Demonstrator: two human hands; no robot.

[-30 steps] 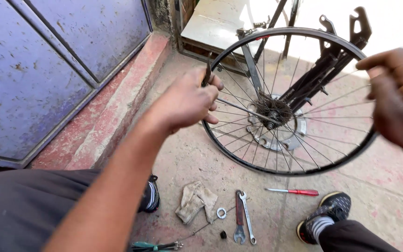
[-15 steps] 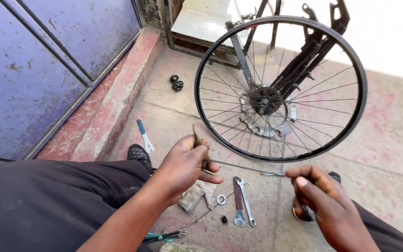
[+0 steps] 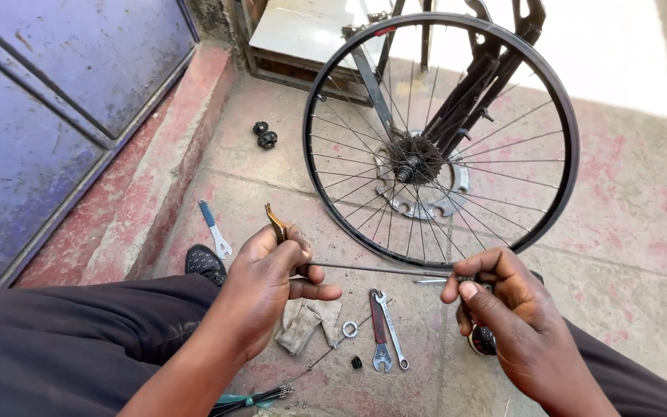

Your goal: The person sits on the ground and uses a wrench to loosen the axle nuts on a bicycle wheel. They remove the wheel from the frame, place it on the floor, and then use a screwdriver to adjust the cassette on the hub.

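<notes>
From the head camera we look down on a thin metal spoke (image 3: 380,269) held level between our two hands, just in front of the bicycle wheel (image 3: 440,139) that stands upright on the concrete floor (image 3: 627,208). Our left hand (image 3: 268,278) is closed around the spoke's left end, and a small brass-coloured tool (image 3: 275,224) sticks up out of the same fist. Our right hand (image 3: 503,309) pinches the spoke's right end between thumb and fingertips, so both hands are grasping and neither is free. The spoke runs just below the wheel's lower rim; we cannot tell whether it touches the rim. We count one wheel, one spoke in the hands, and two spanners (image 3: 386,328) lying side by side on the floor between the hands. Beside them lies one crumpled rag (image 3: 306,320) with one small ring (image 3: 349,330) next to it. Further left lies one blue-handled spanner (image 3: 214,228), and two black round parts (image 3: 264,135) sit near the red step (image 3: 156,177). One bundle of spokes (image 3: 252,399) lies at the bottom edge.
</notes>
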